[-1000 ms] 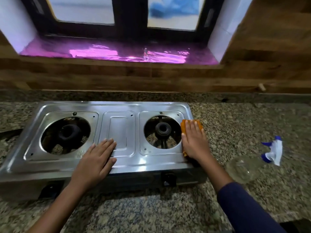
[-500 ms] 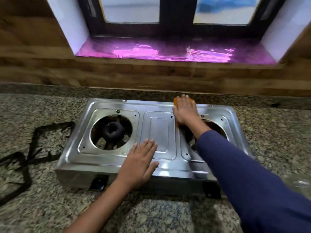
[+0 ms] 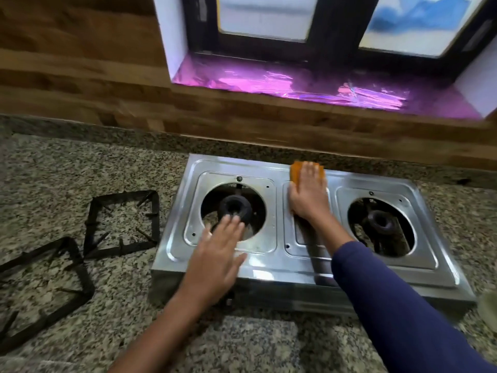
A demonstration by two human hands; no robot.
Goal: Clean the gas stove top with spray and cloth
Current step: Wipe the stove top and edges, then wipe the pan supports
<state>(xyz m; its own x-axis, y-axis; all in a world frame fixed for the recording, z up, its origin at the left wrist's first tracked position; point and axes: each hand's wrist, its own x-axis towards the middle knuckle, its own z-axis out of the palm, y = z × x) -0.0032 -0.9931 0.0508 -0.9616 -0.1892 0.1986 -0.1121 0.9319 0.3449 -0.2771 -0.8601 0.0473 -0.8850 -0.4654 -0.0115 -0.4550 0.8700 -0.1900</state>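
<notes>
Your right hand (image 3: 306, 196) presses the orange cloth (image 3: 297, 170) on the stove top (image 3: 279, 265), midway along its back edge, fingers straight and close together. Your left hand (image 3: 217, 255) lies flat near the front-left corner, fingers straight, thumb spread. Two pan supports (image 3: 121, 249) lie on the countertop (image 3: 80, 162) beside the stove's left edge.

We see the right hand (image 3: 306, 196) and its orange cloth (image 3: 297, 170) gone from the right edge of the stove (image 3: 258, 273) to its back rim, mid-frame. The left hand (image 3: 217, 255) has left the middle panel for the left burner (image 3: 234, 206), blurred, perhaps lifted. Pan supports (image 3: 121, 224) now show at left.
</notes>
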